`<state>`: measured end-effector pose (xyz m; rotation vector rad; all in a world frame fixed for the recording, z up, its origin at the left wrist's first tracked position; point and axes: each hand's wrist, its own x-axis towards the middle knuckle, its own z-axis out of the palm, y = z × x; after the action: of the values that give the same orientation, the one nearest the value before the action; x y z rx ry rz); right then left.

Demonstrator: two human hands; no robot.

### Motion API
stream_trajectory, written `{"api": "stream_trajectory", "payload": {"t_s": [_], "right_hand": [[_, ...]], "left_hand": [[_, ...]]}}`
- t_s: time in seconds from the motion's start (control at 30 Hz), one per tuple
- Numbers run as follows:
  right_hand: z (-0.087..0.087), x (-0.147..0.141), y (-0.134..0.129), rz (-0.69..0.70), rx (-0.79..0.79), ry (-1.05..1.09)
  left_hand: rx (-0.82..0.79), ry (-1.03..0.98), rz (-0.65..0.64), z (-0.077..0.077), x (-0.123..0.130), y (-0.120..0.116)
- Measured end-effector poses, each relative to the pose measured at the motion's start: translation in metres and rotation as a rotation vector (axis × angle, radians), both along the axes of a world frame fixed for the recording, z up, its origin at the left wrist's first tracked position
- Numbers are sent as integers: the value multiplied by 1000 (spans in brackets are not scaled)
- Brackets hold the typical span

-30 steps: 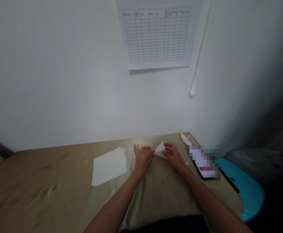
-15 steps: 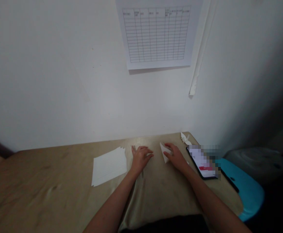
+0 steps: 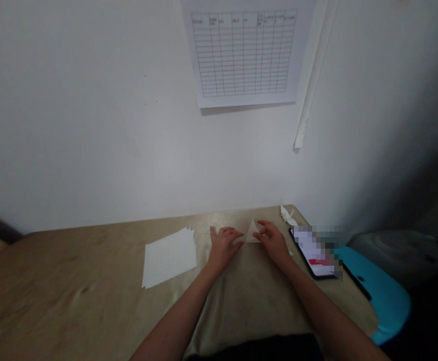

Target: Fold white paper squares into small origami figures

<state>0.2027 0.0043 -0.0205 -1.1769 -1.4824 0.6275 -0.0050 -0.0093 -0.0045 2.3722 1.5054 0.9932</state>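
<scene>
At the frame's lower centre, we see the right hand pinching a small paper; just beside it, the left hand forms a narrow gap.

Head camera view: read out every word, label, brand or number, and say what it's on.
No text is legible.
Wall sheet: heading-row characters, too small and blurred to read.
Phone: screen partly pixelated, unreadable.
Paper stack: faint marks at most, nothing readable.
Folded paper: no text visible.
</scene>
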Motion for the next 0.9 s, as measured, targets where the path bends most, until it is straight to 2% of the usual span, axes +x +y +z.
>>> {"api": "stream_trajectory", "payload": {"t_s": [0.23,0.57,0.7,0.9], "right_hand": [[-3,-9,-4,106,-49,13],[-3,-12,-6,197,-147,166],[1,-10,-8,180,-136,133],[9,-7,-10,67,-74,-81]], "left_hand": [[15,-11,9,-6,2,3],[-39,-38,108,-2,-3,6],[-86,-40,160,0,-2,8],[-122,-72,157,2,1,7]]}}
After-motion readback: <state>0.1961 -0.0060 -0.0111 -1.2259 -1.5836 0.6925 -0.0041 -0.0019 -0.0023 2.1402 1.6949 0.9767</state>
